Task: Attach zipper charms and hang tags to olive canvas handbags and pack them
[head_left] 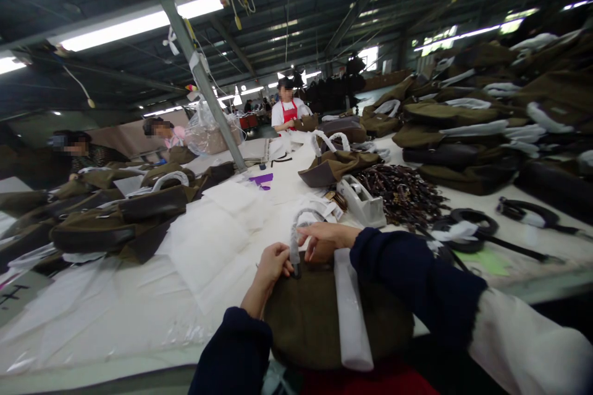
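An olive-brown handbag (306, 314) lies at the table's front edge, right before me. Its arched handle (295, 237) is wrapped in whitish, see-through padding. With closed fingers, my left hand (272, 266) pinches the handle near its lower left end, where a dark tip shows. My right hand (327, 239) reaches across from the right, its bent fingers on the wrapping a little higher up; part of its grip is hidden. A second white-wrapped strip (353, 311) runs down over the bag's front, below my right wrist.
White sheets (208, 240) lie to the left, beside piled handbags (120, 216). A tape dispenser (364, 200), a heap of dark straps (398, 194) and coiled black straps (472, 228) are to the right. More bags (463, 117) are stacked behind. A person in a red apron (290, 112) stands across the table.
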Demonstrator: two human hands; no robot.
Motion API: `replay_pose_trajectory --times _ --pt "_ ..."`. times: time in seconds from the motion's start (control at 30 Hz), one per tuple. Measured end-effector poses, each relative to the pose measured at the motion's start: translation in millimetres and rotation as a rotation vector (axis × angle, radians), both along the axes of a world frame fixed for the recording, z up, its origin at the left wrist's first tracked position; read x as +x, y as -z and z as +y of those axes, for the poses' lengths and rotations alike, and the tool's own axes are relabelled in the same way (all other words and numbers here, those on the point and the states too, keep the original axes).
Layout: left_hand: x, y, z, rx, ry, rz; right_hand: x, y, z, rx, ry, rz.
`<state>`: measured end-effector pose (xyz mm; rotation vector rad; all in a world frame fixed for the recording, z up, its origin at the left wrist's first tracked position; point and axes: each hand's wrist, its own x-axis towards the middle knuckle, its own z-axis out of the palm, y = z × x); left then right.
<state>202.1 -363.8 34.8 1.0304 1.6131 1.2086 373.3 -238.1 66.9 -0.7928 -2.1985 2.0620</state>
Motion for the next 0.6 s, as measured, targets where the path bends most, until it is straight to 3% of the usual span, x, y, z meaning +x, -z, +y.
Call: replay_pose_trajectory --times 0.13,0.27,0.37,0.47,0.53,0.6 --pt "3 0.6 -7 0.069 -0.086 0.022 28 -4.3 -10 0.039 -0.014 0.070" --pt "3 -1.2 -11 0.089 -0.092 0.029 28 -4.0 -29 0.130 0.069 0.126" --pt "0 -4.3 -16 0.095 -0.081 0.015 14 -5.4 -43 0.029 0.096 0.194" --pt "-3 -8.9 -23 0.078 -0.053 0.002 3 -5.5 -58 -0.094 0.014 0.210" --pt "-4 -12.5 -26 0.058 -0.026 0.007 1 -3.8 -68 0.022 -0.080 0.102" --pt "-3 -15.8 -27 0.045 -0.001 0.021 4 -1.7 -76 0.364 -0.099 0.014"
